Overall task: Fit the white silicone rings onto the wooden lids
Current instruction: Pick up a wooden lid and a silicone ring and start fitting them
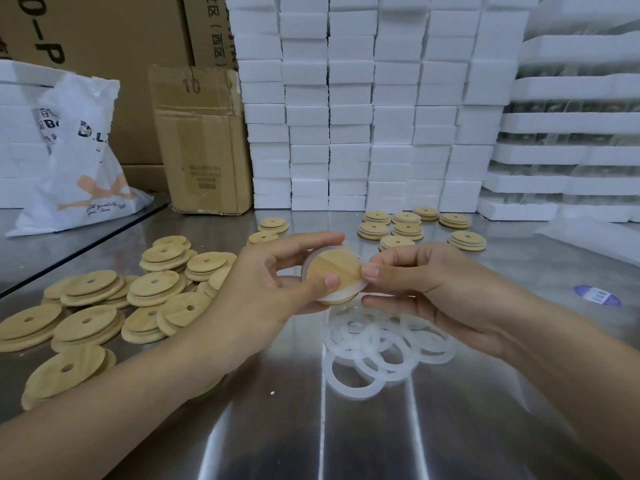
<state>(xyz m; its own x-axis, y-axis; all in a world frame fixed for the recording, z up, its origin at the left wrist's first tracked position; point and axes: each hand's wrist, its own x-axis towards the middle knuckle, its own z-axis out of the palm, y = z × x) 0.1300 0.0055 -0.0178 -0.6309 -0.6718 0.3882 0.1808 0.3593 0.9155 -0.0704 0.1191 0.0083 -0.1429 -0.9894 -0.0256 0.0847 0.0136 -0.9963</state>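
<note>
Left hand grips wooden lid | right hand pinches white silicone ring at rim | tip: rotate lid, seating ring evenly.

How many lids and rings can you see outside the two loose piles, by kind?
Back-row lids: 10 (8 right, 2 left)
Held lid, gripped by left hand: 1
White ring on it, pinched by right hand: 1
Total: 12
</note>
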